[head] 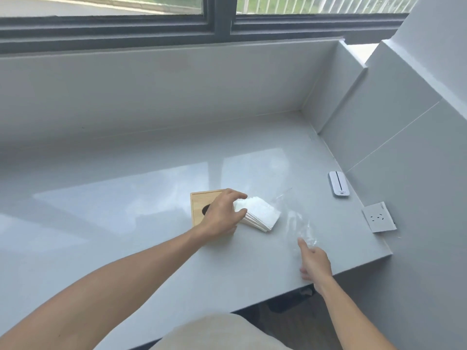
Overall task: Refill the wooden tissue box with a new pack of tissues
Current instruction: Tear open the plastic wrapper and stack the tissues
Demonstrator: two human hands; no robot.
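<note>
A light wooden tissue box [199, 203] with a dark oval slot on top stands on the glossy grey counter [126, 223]. A white stack of tissues [260, 214] rests tilted against the box's right side. My left hand [222, 215] reaches over the box, its thumb and fingers closed on the stack's left edge. A clear plastic wrapper [300, 226], empty and crumpled, lies to the right of the stack. My right hand [314, 261] sits at the wrapper's near end with the forefinger stretched onto the plastic; I cannot tell whether it pinches it.
A white flat device [339, 184] lies near the right wall. A white wall socket [379, 218] sits low on that wall. The counter's front edge [328, 276] runs just behind my right wrist. A window ledge rises behind the counter.
</note>
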